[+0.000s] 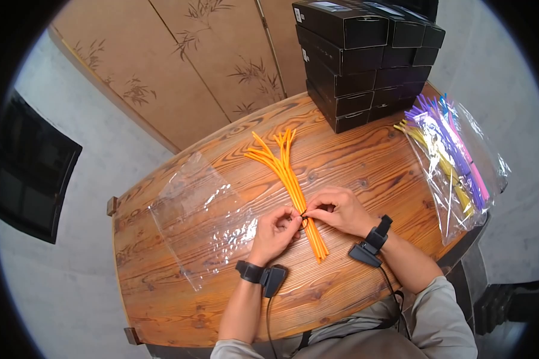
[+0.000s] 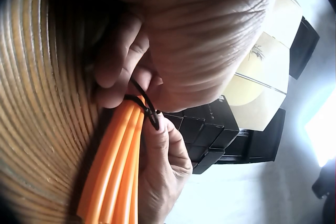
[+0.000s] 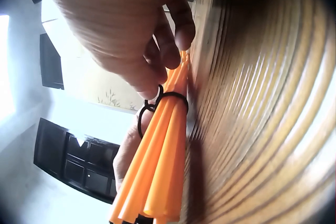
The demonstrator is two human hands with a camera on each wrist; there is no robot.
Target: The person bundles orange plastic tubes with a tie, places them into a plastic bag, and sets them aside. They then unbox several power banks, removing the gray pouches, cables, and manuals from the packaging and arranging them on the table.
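Note:
A bundle of long orange sticks point(image 1: 293, 188) lies on the wooden table, its far ends fanned out. Around its lower part runs a thin black tie point(image 3: 176, 96), crossed or looped at the side facing the person. The left hand point(image 1: 274, 232) pinches one part of the tie at the left of the bundle. From the right, the right hand point(image 1: 340, 209) pinches the tie between thumb and index finger. In the left wrist view, the black tie point(image 2: 149, 111) passes between both hands above the orange sticks point(image 2: 116, 166).
A flat clear plastic bag point(image 1: 200, 209) lies left of the bundle. At the right edge, another clear bag point(image 1: 455, 173) holds purple, pink and yellow sticks. Stacked black boxes point(image 1: 362, 66) stand at the back right. A folding screen point(image 1: 179, 60) rises behind the table.

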